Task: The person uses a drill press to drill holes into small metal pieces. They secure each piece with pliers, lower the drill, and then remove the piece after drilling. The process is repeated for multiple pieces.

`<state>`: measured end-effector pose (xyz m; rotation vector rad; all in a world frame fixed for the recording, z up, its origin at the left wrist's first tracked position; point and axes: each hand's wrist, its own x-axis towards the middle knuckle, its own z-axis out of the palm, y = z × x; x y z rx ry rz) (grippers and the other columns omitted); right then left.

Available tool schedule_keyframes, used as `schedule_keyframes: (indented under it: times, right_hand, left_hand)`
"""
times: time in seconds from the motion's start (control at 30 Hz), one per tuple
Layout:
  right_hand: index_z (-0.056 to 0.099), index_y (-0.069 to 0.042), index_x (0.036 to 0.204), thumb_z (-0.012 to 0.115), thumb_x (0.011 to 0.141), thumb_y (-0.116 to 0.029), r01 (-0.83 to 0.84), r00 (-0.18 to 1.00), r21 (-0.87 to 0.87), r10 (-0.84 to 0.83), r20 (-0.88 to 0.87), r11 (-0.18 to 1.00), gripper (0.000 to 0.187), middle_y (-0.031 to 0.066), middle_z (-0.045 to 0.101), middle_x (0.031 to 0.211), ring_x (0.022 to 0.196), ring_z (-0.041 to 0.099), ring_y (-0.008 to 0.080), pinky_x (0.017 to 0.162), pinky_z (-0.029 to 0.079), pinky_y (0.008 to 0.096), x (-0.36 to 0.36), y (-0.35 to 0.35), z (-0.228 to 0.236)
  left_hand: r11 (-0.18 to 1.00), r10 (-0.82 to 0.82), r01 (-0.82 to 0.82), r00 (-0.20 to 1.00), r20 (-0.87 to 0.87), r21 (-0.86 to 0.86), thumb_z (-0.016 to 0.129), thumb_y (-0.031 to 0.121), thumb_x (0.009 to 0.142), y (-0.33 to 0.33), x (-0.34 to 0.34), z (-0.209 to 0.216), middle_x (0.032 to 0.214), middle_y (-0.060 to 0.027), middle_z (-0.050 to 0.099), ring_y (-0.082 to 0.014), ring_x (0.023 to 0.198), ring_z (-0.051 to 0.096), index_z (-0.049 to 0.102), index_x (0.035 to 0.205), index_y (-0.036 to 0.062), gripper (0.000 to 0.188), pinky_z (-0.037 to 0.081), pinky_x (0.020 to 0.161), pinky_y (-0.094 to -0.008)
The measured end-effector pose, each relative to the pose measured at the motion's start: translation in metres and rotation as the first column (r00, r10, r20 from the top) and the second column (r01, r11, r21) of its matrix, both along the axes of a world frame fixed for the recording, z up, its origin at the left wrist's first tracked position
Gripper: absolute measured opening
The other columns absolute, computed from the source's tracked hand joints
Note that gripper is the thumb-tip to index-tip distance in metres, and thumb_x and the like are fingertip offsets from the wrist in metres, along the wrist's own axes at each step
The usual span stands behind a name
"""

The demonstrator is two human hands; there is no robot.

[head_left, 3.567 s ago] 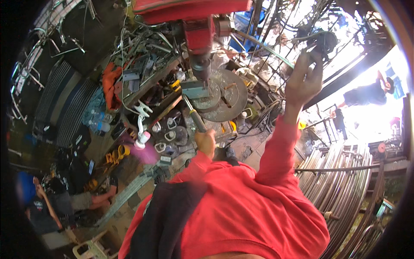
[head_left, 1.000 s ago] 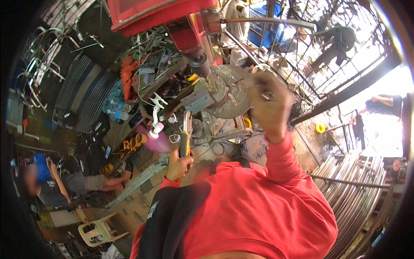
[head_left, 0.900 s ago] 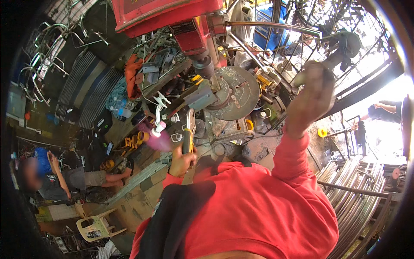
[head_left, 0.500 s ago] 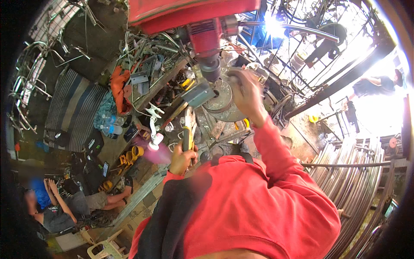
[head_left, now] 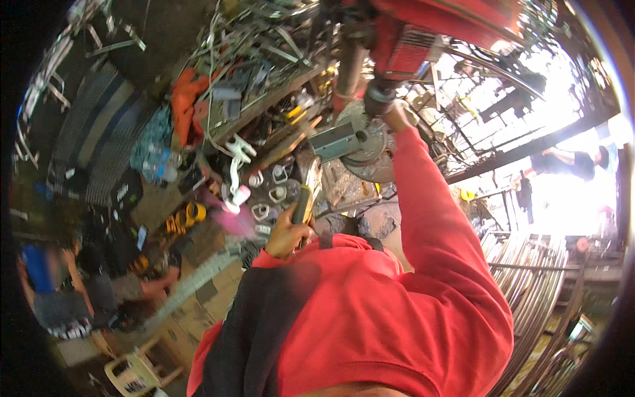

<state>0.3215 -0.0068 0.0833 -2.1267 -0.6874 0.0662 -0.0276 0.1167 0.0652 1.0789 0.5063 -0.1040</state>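
Note:
My left hand (head_left: 290, 233) is closed round a pair of pliers (head_left: 304, 204) with yellow and dark handles. The jaws reach up to the near corner of a grey metal bracket (head_left: 334, 141). Whether they clamp it, I cannot tell. The bracket lies on the round table (head_left: 380, 169) of a red drill press (head_left: 405, 56), close beside the chuck (head_left: 379, 99). My right arm stretches forward in its red sleeve. Behind and right of the chuck is my right hand (head_left: 397, 118), its fingers hidden by the machine.
Left of the press, a bench carries metal scraps (head_left: 264, 59) and an orange cloth (head_left: 188, 99). A white fan-like object (head_left: 236, 165) stands nearer. Metal tubes (head_left: 529, 278) are stacked at right. A person (head_left: 63, 284) sits at lower left; another (head_left: 569, 162) is at far right.
My right hand has moved from above the round table to behind the chuck, with the arm reaching farther. The view has shifted, so the press appears farther right. The left hand keeps the pliers.

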Motion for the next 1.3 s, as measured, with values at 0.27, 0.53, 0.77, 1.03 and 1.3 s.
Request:
schedule_keyframes:
  times: [0.27, 0.53, 0.77, 1.03, 1.3]
  right_hand:
    - [0.065, -0.007, 0.099, 0.069, 0.083, -0.021, 0.402, 0.682, -0.005, -0.296, 0.669, 0.915, 0.022, 0.0111, 0.064, 0.095, 0.095, 0.059, 0.0308, 0.085, 0.045, 0.0411, -0.089, -0.090, -0.021]
    - [0.060, -0.005, 0.118, 0.064, 0.081, -0.012, -0.348, 0.925, -0.194, 0.370, 0.090, 0.917, 0.038, 0.0126, 0.067, 0.093, 0.089, 0.062, 0.0362, 0.085, 0.049, 0.0418, -0.203, -0.006, -0.139]
    - [0.056, 0.001, 0.122, 0.072, 0.078, -0.024, -0.188, 0.612, -0.439, -0.245, -0.752, 0.879, 0.054, 0.0209, 0.066, 0.105, 0.097, 0.065, 0.0324, 0.083, 0.052, 0.0401, -0.161, 0.080, -0.420]
    - [0.047, -0.004, 0.128, 0.067, 0.081, -0.027, -0.068, 0.753, -0.806, -0.500, -0.428, 0.588, 0.056, 0.0243, 0.055, 0.126, 0.113, 0.059, 0.0366, 0.093, 0.049, 0.0442, -0.156, 0.108, -0.593]
    - [0.067, -0.008, 0.097, 0.061, 0.085, -0.026, -0.282, 0.903, -0.710, -0.072, -0.424, 0.645, 0.023, 0.0155, 0.070, 0.092, 0.086, 0.068, 0.0352, 0.071, 0.055, 0.0481, -0.198, 0.107, -0.476]
  left_hand:
    - [0.883, 0.438, -0.449, 0.893, -0.099, -0.140, 0.052, -0.005, 0.069, 0.014, -0.073, -0.051, 0.075, -0.0082, 0.055, -0.0158, 0.054, 0.054, 0.051, 0.099, 0.0012, 0.031, 0.046, 0.045, -0.0297]
    - [0.840, 0.538, -0.538, 0.804, -0.255, 0.075, 0.054, -0.001, 0.069, 0.037, -0.074, -0.086, 0.061, -0.0041, 0.050, -0.0129, 0.042, 0.048, 0.050, 0.090, 0.0051, 0.023, 0.036, 0.037, -0.0256]
    - [0.928, 0.359, -0.358, 0.784, -0.506, 0.103, 0.055, 0.000, 0.072, 0.016, -0.117, -0.145, 0.065, -0.0026, 0.051, -0.0120, 0.046, 0.048, 0.052, 0.088, 0.0055, 0.017, 0.039, 0.042, -0.0264]
    - [0.951, 0.290, -0.304, 0.820, -0.493, 0.055, 0.066, 0.009, 0.072, -0.014, -0.148, -0.189, 0.077, -0.0040, 0.056, -0.0130, 0.063, 0.054, 0.053, 0.099, 0.0052, 0.030, 0.047, 0.059, -0.0286]
    - [0.938, 0.204, -0.309, 0.857, -0.474, -0.156, 0.067, 0.008, 0.072, -0.023, -0.135, -0.135, 0.079, -0.0040, 0.056, -0.0135, 0.065, 0.056, 0.053, 0.101, 0.0041, 0.032, 0.048, 0.061, -0.0283]
